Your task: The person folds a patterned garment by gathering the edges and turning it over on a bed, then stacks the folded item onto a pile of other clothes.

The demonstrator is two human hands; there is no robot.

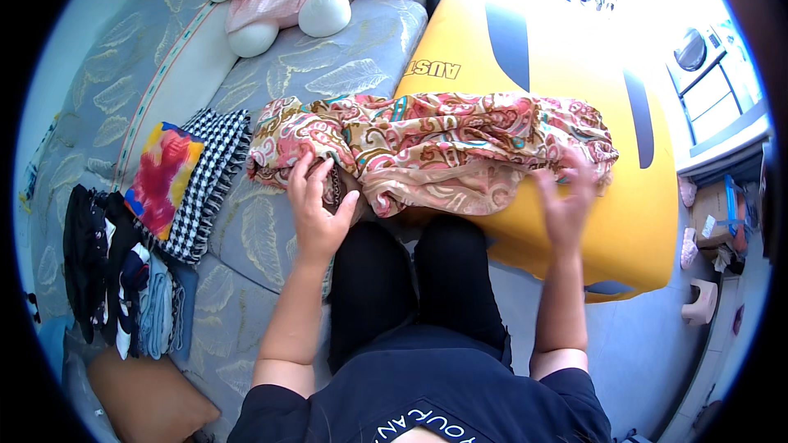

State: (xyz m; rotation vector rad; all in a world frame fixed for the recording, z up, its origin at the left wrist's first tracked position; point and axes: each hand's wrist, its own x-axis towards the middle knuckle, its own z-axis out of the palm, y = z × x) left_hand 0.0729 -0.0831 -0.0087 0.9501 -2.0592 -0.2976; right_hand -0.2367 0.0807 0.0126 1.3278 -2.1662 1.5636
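A paisley-patterned cloth (460, 127) in pink, brown and cream stretches bunched across my front, from the bed onto a yellow covered surface. Its paler underside shows along the near edge. Whether it is a garment cannot be made out. At its left end, my left hand (316, 205) has its fingers apart, fingertips at the near edge of the cloth. My right hand (566, 205) hovers by the right end, fingers spread and slightly blurred; no cloth shows gripped in it.
Left on the patterned bed (254, 238) lie a folded houndstooth cloth (213, 164), a bright multicoloured folded cloth (167, 176) and a row of folded clothes (123, 271). A brown cushion (148, 398) is nearby. A plush toy (283, 0) sits far back. Right stand a stool (699, 302) and box (712, 213).
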